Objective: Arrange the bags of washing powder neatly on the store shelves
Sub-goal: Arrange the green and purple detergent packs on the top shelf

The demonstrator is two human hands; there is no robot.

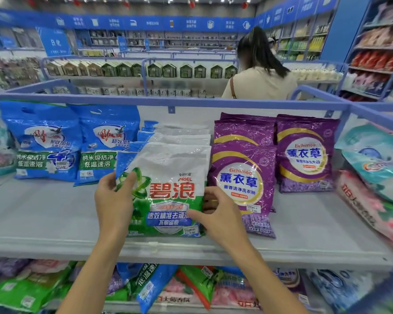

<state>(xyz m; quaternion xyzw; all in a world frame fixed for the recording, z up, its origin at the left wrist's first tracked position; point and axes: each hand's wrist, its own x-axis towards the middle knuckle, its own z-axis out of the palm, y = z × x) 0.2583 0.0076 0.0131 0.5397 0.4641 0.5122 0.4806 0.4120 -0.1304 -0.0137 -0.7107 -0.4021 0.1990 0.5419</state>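
- The white-and-green bag (168, 189) stands at the front of its row on the grey shelf (50, 211), leaning back on the white bags behind it (182, 137). Its bottom edge sits close to the shelf's front lip (191, 248).
- Its right edge lies just beside the front purple bag (243, 177), with only a narrow gap between them. A second purple bag (304, 155) stands further right.
- To the left, bare shelf runs in front of the two blue bags (45, 143), which sit further back, near the blue rail (145, 102).
- The left hand (114, 200) grips the bag's left edge, thumb across the front, fingers tucked behind.
- The right hand (218, 211) holds the lower right corner, thumb on the front, fingers curled into the gap by the purple bag.
- Below, on the lower shelf, mixed bags (191, 284) lie in a jumble.
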